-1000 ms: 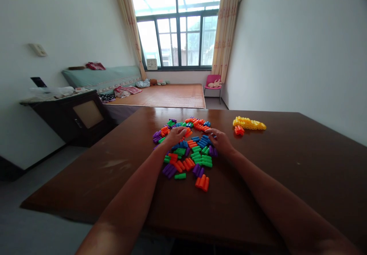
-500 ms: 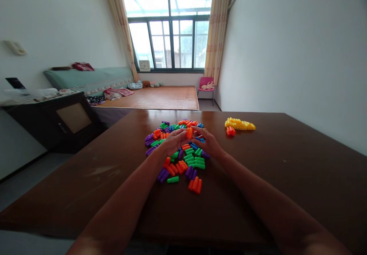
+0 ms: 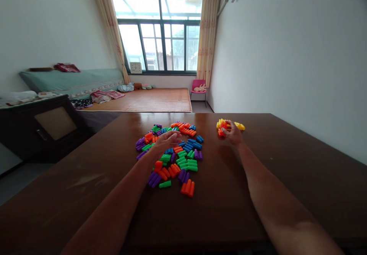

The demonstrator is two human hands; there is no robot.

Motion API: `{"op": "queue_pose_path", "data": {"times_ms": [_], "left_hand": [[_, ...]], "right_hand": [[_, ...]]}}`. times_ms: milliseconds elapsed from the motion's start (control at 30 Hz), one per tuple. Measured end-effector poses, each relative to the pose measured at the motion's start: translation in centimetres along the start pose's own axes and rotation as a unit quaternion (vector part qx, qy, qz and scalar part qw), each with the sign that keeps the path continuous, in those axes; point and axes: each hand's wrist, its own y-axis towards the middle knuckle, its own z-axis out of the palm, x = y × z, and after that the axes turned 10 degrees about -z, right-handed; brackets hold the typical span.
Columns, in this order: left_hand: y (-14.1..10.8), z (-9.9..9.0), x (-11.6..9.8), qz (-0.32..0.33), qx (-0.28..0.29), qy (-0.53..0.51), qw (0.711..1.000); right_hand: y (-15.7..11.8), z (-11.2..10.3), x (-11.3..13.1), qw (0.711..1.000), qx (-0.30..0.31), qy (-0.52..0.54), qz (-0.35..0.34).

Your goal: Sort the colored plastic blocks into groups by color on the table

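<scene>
Over a spread of orange, green, purple and blue plastic pieces hangs my left hand (image 3: 168,139), its fingers apart and nothing seen in them. My right hand (image 3: 233,132) is at the right, its thumb and fingers closed on an orange piece (image 3: 224,125). That piece is beside the yellow pieces (image 3: 240,126), which my fingers partly cover. Just below it lies another orange piece (image 3: 220,132). Nearest to me in the spread are a three-part orange piece (image 3: 188,188) and a green piece (image 3: 165,184).
The brown table (image 3: 229,201) reaches toward a low bed (image 3: 160,99) under the window. A dark cabinet (image 3: 54,123) stands at the left. Beyond the table's far edge is a pink chair (image 3: 198,88) with a plush toy on it.
My right hand has moved right, away from my left hand, carrying the orange piece over to the yellow pieces. My left hand has let go of that piece. The view has shifted slightly.
</scene>
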Motion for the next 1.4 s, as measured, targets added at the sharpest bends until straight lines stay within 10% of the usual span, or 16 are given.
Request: {"op": "queue_pose_path", "data": {"times_ms": [167,400,633,967,1233,1400], "left_hand": [[0.6,-1.1,0.3,0.039,-0.066,0.051,0.996],[1.4,-1.8,1.8,0.147,-0.138,0.29,0.936],[0.4,-1.2,2.4,0.138,-0.067,0.491,0.858],[0.4,-1.8,1.6,0.088,-0.088,0.534,0.836],[-0.1,-0.2,0.5,0.065,-0.103,0.207,0.971],[0.0,0.7,0.8,0.034,-0.068,0.012,0.997]], "right_hand": [[-0.8,-2.6,-7.5,0.972,0.03,-0.228,0.045],[-1.3,-0.8,-8.0,0.972,0.085,-0.22,-0.003],[-1.0,-0.9,-7.9,0.977,-0.061,-0.205,-0.008],[-1.0,1.3,0.6,0.98,-0.036,-0.155,-0.122],[-4.1,6.6,10.9,0.963,0.132,0.066,-0.225],[-6.2,8.6,14.4,0.936,0.179,0.121,-0.277]]}}
